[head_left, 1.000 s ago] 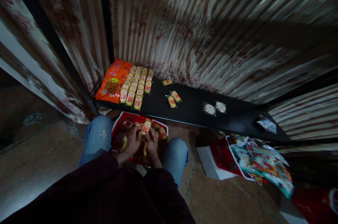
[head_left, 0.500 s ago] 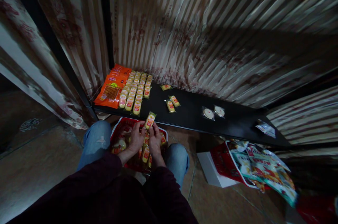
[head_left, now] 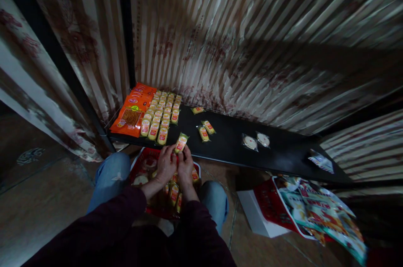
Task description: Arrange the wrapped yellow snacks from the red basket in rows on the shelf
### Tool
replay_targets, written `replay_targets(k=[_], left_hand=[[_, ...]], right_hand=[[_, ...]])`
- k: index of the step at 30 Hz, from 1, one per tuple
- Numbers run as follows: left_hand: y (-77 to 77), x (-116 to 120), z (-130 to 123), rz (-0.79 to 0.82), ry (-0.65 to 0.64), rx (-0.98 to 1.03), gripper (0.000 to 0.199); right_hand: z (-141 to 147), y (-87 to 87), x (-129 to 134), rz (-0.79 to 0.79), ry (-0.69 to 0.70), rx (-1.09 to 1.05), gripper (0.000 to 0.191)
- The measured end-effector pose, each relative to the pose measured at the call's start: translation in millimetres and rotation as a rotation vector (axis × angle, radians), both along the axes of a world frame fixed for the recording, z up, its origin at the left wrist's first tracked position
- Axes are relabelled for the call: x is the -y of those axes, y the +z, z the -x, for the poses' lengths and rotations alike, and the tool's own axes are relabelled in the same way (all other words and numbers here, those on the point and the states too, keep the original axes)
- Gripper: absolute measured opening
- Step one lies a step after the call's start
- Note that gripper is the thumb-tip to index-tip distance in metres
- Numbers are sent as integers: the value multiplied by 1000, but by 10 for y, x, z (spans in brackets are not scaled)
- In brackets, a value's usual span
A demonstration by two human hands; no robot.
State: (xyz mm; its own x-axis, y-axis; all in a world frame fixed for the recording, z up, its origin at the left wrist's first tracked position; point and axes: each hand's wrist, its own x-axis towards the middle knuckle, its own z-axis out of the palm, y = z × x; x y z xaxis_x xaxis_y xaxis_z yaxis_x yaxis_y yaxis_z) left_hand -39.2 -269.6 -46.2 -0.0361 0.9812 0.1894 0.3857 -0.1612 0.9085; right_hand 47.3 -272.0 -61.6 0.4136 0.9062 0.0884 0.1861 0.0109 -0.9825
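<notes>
Between my two hands is one yellow wrapped snack, tilted upright near the front edge of the black shelf. The fingers of my left hand pinch its left side, and my right hand grips its lower right. Below them, between my knees, a red basket with a white rim holds several similar yellow packs. Rows of the same snacks stand on the shelf at the left, beside orange bags. Two yellow packs lie mid-shelf, with another behind them.
Two round white packets and a silvery packet lie further right on the shelf. On the floor at the right, a second red basket full of snack bags leans by a white box. Striped curtains hang behind.
The view has tipped slightly, so the shelf and baskets sit lower in the picture. Both hands still hold the yellow snack, which stays close to the shelf's front edge.
</notes>
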Motion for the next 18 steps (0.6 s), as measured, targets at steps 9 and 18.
replay_targets(k=[9, 18], left_hand=[[43, -230, -134, 62, 0, 129, 38], [-11, -421, -229, 83, 6, 196, 37]], right_hand=[[-31, 35, -381, -5, 9, -15, 45], [-39, -48, -680, -31, 17, -47, 43]])
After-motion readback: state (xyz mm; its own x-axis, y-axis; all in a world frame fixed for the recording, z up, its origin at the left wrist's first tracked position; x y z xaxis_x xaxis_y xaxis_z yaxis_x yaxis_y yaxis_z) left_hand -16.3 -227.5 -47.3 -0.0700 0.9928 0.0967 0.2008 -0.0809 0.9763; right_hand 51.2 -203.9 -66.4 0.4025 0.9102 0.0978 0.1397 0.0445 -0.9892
